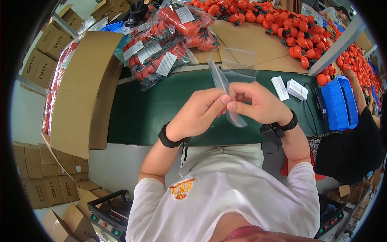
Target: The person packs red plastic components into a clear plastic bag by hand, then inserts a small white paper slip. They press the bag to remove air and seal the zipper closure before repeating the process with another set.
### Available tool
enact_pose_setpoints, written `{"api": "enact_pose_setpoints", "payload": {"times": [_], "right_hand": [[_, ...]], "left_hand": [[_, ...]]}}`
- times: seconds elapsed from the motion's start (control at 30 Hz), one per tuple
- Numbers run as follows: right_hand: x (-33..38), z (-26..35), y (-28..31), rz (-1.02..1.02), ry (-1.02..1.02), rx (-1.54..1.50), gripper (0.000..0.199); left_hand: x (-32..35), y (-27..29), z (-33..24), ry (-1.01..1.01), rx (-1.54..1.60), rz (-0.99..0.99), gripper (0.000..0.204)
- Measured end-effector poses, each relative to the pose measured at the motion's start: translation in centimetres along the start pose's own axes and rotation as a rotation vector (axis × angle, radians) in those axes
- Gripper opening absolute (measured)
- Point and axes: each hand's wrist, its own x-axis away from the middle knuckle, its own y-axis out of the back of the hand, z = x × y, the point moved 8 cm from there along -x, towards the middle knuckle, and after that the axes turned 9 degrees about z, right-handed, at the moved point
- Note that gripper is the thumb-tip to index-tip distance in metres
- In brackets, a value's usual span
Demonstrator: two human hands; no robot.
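Above the green tabletop (153, 109), both hands meet at a clear plastic bag (236, 119). The bag looks flat and is seen nearly edge-on, slanting from upper left to lower right. My left hand (197, 111) pinches it between thumb and fingers. Close against it, my right hand (258, 103) also grips the bag, its thumb tip almost touching the left thumb. The inner fingers are partly hidden. More clear bags (240, 72) lie just beyond my hands at the table's far edge.
Filled bags of red-orange parts (161, 48) are heaped at the far left, beside a large open carton (82, 92). Loose red-orange cups (298, 38) cover the far right. White paper slips (297, 89) and a blue bin (340, 103) lie right, near a co-worker in black (350, 149).
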Motion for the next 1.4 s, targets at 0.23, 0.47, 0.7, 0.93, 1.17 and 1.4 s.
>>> {"api": "enact_pose_setpoints", "payload": {"times": [0.23,0.47,0.7,0.93,1.17,1.4], "right_hand": [[0.7,1.0,-1.7,-0.027,0.155,0.162,0.025],[1.8,-1.1,-1.7,-0.178,0.180,0.020,0.025],[2.8,-1.8,0.6,-0.442,0.190,0.118,0.026],[3.7,1.1,3.6,-0.404,-0.060,0.781,0.027],[4.3,1.7,4.1,-0.426,-0.113,0.924,0.027],[5.0,2.4,4.8,-0.486,-0.144,0.873,0.024]], "left_hand": [[0.5,-1.2,1.0,-0.040,0.298,-0.025,0.029],[1.1,-2.2,2.3,-0.060,0.315,-0.053,0.032],[0.6,0.1,1.6,-0.004,-0.011,-0.146,0.023],[0.6,2.5,-0.2,0.043,-0.777,-0.097,0.015],[0.4,2.2,-0.5,0.074,-0.926,-0.032,0.020],[0.7,2.5,0.3,0.106,-0.711,-0.058,0.020]]}}
